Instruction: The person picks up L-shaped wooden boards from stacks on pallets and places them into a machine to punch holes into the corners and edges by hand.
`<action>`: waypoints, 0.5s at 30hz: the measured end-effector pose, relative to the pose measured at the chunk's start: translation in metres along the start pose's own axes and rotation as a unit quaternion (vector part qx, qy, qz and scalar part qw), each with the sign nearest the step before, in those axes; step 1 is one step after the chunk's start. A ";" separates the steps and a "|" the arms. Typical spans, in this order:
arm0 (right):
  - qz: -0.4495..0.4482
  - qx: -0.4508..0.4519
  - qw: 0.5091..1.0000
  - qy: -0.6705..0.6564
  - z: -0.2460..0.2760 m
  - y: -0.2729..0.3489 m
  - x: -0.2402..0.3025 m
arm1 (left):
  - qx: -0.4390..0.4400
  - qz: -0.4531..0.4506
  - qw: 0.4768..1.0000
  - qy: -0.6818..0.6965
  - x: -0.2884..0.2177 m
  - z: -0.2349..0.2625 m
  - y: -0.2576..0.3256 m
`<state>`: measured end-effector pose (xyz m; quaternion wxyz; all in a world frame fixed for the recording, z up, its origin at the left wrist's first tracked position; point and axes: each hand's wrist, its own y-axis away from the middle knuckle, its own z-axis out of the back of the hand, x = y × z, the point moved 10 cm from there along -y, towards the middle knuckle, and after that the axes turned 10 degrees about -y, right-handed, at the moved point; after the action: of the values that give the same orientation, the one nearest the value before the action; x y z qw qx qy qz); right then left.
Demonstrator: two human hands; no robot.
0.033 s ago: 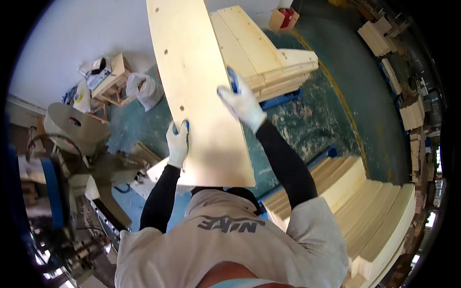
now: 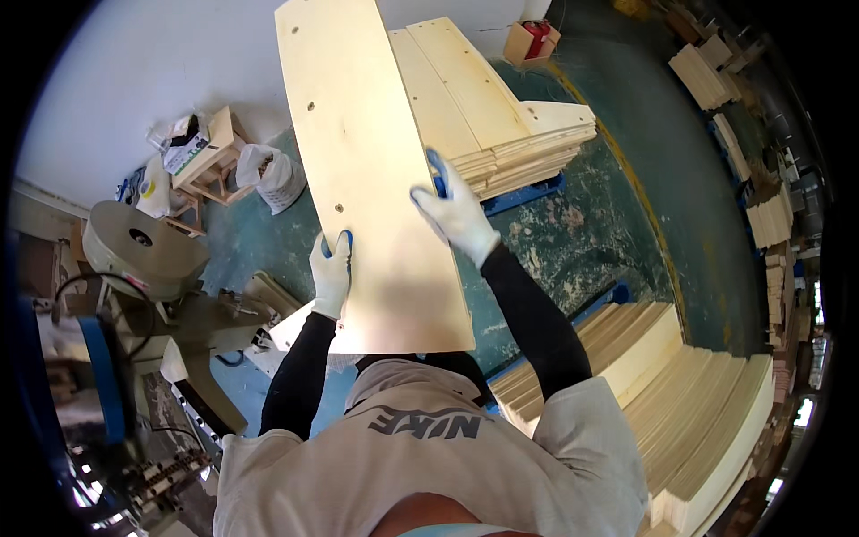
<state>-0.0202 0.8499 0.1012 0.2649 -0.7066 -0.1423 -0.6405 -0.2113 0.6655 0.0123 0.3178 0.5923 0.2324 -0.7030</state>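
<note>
1. Wood panel: long, pale, slightly curved, held in front of torso; near end close to shirt hem, far end up at top edge of view. Dark round spots along its L side.
2. L grip: white glove w/ blue palm, closed on panel's L edge nr the near end; thumb on top face, fingers mostly hidden below.
3. R grip: same glove type, at panel's R edge, farther up than L. Thumb & fingers spread, thumb over top face; can't tell if it bears any weight.
4. Both arms in black sleeves; grey shirt w/ dark print below.
5. Panel stack: beyond panel & to its R, similar pale pcs w/ spots, on blue pallet, partly hidden by held panel.
6. 2nd stack: lower R, many thin boards packed tight, nr R elbow.
7. L side: machine w/ rounded grey housing; its lower parts dark, hard to make out.
8. Back L, by wall: wooden stool w/ items on top, white sack just beside it.
9. Back R: red cylinder in wooden box; yellow line runs along green floor.
</note>
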 end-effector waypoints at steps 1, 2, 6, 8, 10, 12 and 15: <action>-0.048 0.009 0.999 -0.008 0.006 0.002 -0.026 | 0.007 -0.008 1.000 0.011 -0.006 -0.007 -0.021; -0.095 0.019 0.995 -0.016 0.011 0.004 -0.051 | 0.015 0.060 0.998 0.010 -0.002 -0.013 -0.038; -0.171 -0.075 0.979 -0.078 0.044 -0.012 -0.134 | -0.015 0.061 0.996 -0.070 0.026 -0.052 -0.116; -0.191 -0.104 0.969 -0.114 0.061 -0.043 -0.157 | -0.023 0.073 0.992 -0.103 0.039 -0.076 -0.152; -0.229 -0.106 0.961 -0.114 0.081 -0.082 -0.188 | -0.024 0.091 0.988 -0.121 0.049 -0.106 -0.189; -0.256 -0.098 0.956 -0.102 0.102 -0.130 -0.211 | -0.053 0.090 0.989 -0.105 0.053 -0.136 -0.229; -0.239 -0.072 0.963 -0.098 0.137 -0.209 -0.280 | -0.041 0.139 0.976 -0.165 0.058 -0.188 -0.306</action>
<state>-0.0584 1.1365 -0.1386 0.0372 -0.7286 -0.2859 -0.6213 -0.3089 0.9991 -0.0956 0.4703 0.4808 0.1208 -0.7301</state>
